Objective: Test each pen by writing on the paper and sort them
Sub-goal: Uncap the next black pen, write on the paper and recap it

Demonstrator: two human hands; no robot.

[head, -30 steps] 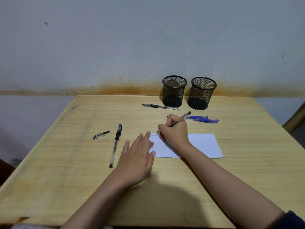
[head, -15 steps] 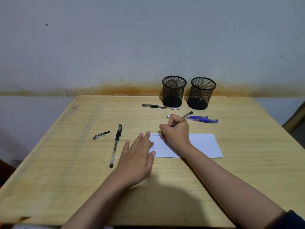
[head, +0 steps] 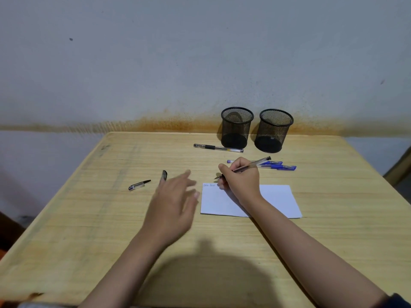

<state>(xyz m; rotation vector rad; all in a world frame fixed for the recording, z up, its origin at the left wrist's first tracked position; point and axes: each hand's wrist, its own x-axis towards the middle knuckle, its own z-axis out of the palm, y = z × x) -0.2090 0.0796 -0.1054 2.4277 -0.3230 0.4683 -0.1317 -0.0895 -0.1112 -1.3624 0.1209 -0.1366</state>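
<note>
Pens are the matter of this task, and one clear-barrelled pen with a black tip [head: 244, 168] is in my right hand [head: 241, 181], pinched between thumb and fingers in a writing grip. Its point is lifted just past the top left corner of the white sheet of paper [head: 275, 201], not touching it. My left hand [head: 172, 203] is blurred, fingers spread and loose, holding nothing; it hangs over the wooden table [head: 89, 218] just left of the paper and partly covers a long black-capped pen [head: 164, 175]. A small loose black-and-clear pen cap [head: 139, 185] lies near, further left.

On the paper I see a short line of small blue marks at the top left corner [head: 209, 185]; the rest of the sheet is blank. So I judge the testing is only at its beginning.

Behind my right hand two blue pens [head: 280, 167] lie close together, and one black-grip clear pen [head: 218, 148] lies just before the left black mesh cup [head: 236, 127]. The right black mesh cup [head: 274, 130] stands beside it. Both cups look empty, so no pen is sorted yet, as far as I can see. Four pens on the table wait for test, and the one in my hand needs its place.
</note>
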